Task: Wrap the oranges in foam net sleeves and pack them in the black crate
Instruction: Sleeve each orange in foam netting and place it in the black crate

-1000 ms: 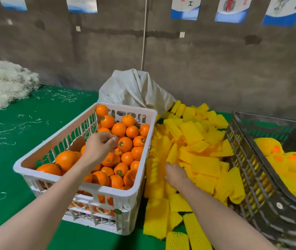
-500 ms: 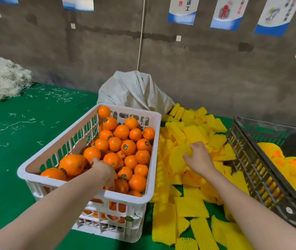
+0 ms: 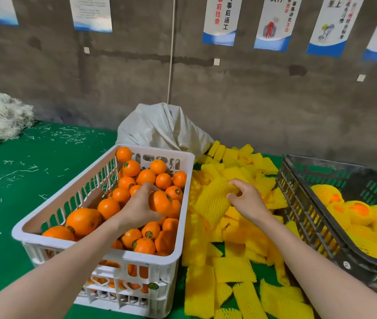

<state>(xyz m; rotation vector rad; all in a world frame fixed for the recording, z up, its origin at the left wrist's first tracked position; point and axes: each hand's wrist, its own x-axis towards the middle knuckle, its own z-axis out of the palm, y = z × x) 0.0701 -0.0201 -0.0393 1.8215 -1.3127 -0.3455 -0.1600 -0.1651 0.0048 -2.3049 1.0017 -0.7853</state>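
The left hand (image 3: 140, 207) is closed around one orange (image 3: 159, 202), held just above the heap in the white crate (image 3: 104, 252), so the fruit is already clear of its neighbours and free to travel. The right hand (image 3: 248, 199) pinches the upper edge of a yellow sleeve (image 3: 212, 201) between thumb and fingers, letting the rest hang over the pile of sleeves (image 3: 233, 268); held by the rim that way, its mouth can probably be opened toward the fruit. The two hands sit near each other, apart, across the white crate's right wall, which suggests the orange goes into the net next. The layout serves that flow across the green tabletop (image 3: 21, 180): bare fruit on the left, sleeves between, and the black crate (image 3: 307, 217) on the right, where wrapped oranges (image 3: 353, 210) already lie.
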